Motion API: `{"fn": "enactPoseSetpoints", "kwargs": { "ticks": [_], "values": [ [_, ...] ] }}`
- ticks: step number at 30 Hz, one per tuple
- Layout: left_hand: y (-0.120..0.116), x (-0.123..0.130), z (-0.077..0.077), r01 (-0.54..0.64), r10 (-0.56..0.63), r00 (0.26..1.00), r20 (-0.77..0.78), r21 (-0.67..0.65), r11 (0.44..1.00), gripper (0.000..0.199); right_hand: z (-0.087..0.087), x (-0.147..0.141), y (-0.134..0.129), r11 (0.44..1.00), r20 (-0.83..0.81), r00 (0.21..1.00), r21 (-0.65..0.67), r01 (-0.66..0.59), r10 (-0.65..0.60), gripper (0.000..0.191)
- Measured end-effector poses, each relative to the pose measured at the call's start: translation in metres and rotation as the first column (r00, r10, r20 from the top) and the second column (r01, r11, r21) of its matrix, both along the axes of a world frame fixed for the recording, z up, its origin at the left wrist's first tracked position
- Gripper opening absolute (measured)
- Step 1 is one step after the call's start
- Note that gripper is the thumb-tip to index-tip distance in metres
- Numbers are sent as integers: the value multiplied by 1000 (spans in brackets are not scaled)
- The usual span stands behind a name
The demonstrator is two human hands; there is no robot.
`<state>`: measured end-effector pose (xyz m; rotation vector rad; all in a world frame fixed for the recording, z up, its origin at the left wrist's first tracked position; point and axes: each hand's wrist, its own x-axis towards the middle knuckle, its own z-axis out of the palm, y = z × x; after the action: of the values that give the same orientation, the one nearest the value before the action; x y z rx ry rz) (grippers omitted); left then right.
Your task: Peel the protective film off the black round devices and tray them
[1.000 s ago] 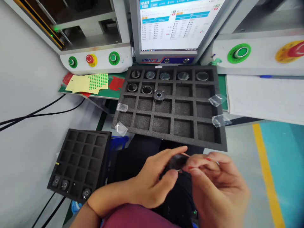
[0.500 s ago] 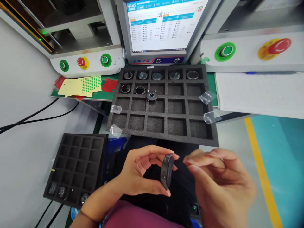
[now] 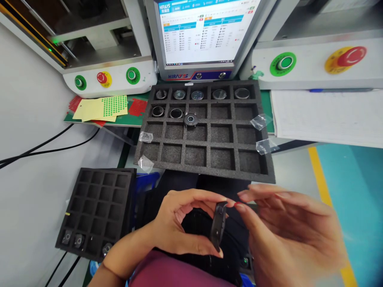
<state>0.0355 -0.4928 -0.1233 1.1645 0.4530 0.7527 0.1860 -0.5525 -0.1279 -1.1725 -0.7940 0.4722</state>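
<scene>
My left hand pinches a dark smartwatch case by its edges, between thumb and fingers. The case stands on edge, with its side and small buttons facing me. Just right of it is my right hand, its fingers stretched and parted from the thumb. A small bit of red shows at the right thumb's tip, close to my left index fingertip; I cannot tell what it is. Another watch case lies back up across a divider of the black foam tray, which holds several round watches in its two far rows.
A second foam tray at lower left holds a few parts in its near row. Behind stand a monitor and machine panels with green buttons and red stop buttons. Yellow sticker sheets lie left, paper right.
My left hand has shifted slightly right and down with the smartwatch case. My right hand's fingers have come out of a pinch and spread, and the hand has moved a little to the right.
</scene>
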Motion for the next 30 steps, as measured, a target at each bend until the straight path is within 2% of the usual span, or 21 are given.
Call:
{"fn": "enactPoseSetpoints", "kwargs": {
  "ticks": [5,8,10,12,14,17,20,22,25,30],
  "values": [
    [1,4,-6,2,-4,997,78,26,1000,66,2,6,-2,986,-90,992,-132,-103,91,37],
    [3,5,-9,25,-32,994,107,72,997,69,5,7,-5,983,-119,987,-133,-125,109,32],
    [4,5,-9,10,-19,998,61,137,990,72,9,6,-8,987,-141,988,-137,-90,70,32],
    [5,5,-8,-52,54,999,-3,266,963,75,15,5,-12,980,-215,975,-178,-92,53,30],
    [7,5,-6,-95,129,990,-51,426,900,73,21,5,-15,952,-355,922,-201,-233,151,29],
    [11,6,-3,-100,163,985,-54,593,799,68,24,8,-14,839,-563,732,-117,-531,384,28],
    [13,6,-1,-93,165,985,-50,654,751,63,21,13,-10,762,-657,595,-46,-646,464,27],
    [14,5,0,-91,167,985,-52,669,738,62,18,16,-9,740,-672,567,-40,-671,477,27],
    [14,4,1,-89,175,983,-58,681,726,61,17,17,-7,726,-666,566,-54,-686,485,27],
    [14,5,1,-77,161,985,-56,694,716,52,20,13,-8,744,-694,582,-100,-661,424,30]
  ]
}}
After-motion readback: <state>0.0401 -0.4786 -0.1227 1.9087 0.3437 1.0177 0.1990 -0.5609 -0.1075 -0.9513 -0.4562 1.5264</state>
